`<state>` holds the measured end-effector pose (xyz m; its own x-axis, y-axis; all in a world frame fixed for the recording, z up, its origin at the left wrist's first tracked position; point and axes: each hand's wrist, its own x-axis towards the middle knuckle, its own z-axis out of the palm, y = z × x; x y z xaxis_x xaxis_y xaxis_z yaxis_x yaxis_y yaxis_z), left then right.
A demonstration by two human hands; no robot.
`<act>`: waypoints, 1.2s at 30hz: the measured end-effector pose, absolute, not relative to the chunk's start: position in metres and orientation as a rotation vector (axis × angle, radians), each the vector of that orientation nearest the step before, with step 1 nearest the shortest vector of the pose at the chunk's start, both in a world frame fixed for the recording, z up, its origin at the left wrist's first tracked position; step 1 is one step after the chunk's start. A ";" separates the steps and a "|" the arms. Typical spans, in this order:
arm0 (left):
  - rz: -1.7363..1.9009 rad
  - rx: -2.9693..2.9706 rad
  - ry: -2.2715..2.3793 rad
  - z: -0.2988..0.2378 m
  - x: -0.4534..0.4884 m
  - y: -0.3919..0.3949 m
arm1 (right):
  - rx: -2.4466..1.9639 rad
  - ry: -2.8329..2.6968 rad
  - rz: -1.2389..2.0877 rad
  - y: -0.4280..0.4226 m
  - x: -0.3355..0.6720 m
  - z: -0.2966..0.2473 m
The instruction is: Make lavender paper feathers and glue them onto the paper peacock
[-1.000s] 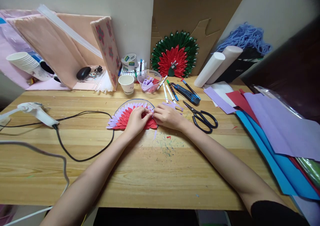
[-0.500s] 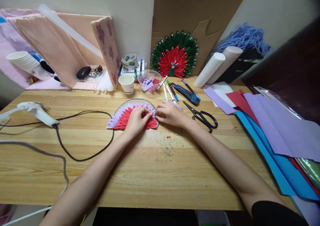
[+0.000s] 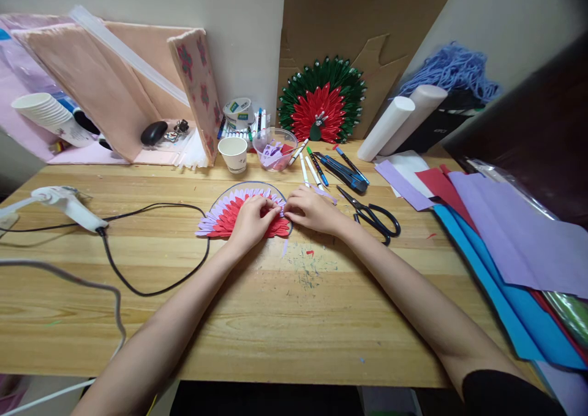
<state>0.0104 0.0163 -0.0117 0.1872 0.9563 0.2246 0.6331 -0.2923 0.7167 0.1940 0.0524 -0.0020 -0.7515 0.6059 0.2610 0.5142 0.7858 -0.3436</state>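
A half-round paper fan piece (image 3: 225,221) lies flat on the wooden table, with red petals inside and light purple petals around them. A dark outline edges its curved rim. My left hand (image 3: 252,221) rests over its right half, thumb and fingertips pinched together. At the right edge my right hand (image 3: 312,211) has its fingertips closed near the left thumb. The fingertips seem to meet at a small purple petal, mostly hidden by the fingers. Black-handled scissors (image 3: 374,217) lie just right of my right hand.
A white glue gun (image 3: 68,206) with a looping black cord lies left. Behind stand a paper cup (image 3: 233,154), a clear bowl (image 3: 274,149) of purple scraps, markers and a blue cutter (image 3: 342,172). A green-red peacock fan (image 3: 319,106) leans on cardboard. Coloured paper (image 3: 519,232) lies right.
My right hand has shifted very slightly left, toward the left fingertips. The left hand and the paper piece look the same.
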 end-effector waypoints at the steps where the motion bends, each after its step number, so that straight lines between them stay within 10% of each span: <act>1: 0.909 1.999 1.487 -0.011 0.011 0.016 | -0.857 -2.605 0.365 0.052 0.193 -0.002; 36: 0.907 1.995 1.493 -0.012 0.011 0.016 | -0.948 -2.624 0.450 0.056 0.199 0.008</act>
<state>0.0107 0.0159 -0.0118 0.1829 0.9584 0.2190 0.6366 -0.2852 0.7165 0.1994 0.0565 0.0078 -0.7312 0.6570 0.1836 0.5583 0.7310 -0.3924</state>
